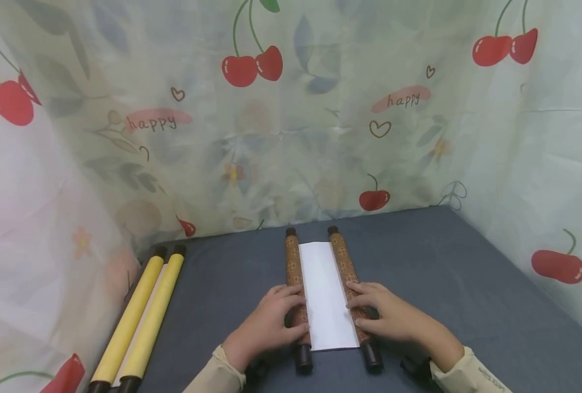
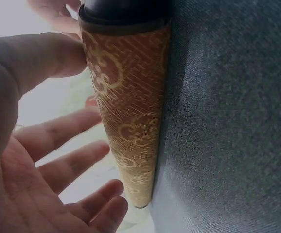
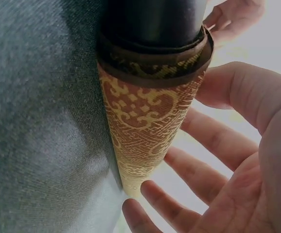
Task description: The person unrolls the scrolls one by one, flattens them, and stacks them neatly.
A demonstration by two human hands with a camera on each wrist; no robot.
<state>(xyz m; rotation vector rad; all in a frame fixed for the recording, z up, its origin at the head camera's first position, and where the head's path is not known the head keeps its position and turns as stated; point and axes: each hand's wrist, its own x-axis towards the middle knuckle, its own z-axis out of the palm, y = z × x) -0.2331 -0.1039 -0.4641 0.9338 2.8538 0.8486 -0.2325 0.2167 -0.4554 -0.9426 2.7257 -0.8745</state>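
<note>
Both hands, left (image 1: 276, 317) and right (image 1: 386, 311), are relaxed, fingers loosely spread, each touching one roller of a brown patterned scroll (image 1: 326, 295). It lies partly unrolled near the middle of a dark blue-grey desk (image 1: 443, 273), white paper showing between the rollers. Well to the left lies a yellow scroll (image 1: 155, 315) with black ends. Cherry-printed fabric (image 1: 291, 147) hangs behind.

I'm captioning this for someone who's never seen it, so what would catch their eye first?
Probably the brown scroll mid-table, its white sheet showing between two rollers, with the left fingers on one and the right fingers on the other. Next, perhaps, the yellow scroll lying at the left, and the red cherries on the curtain behind.
</note>
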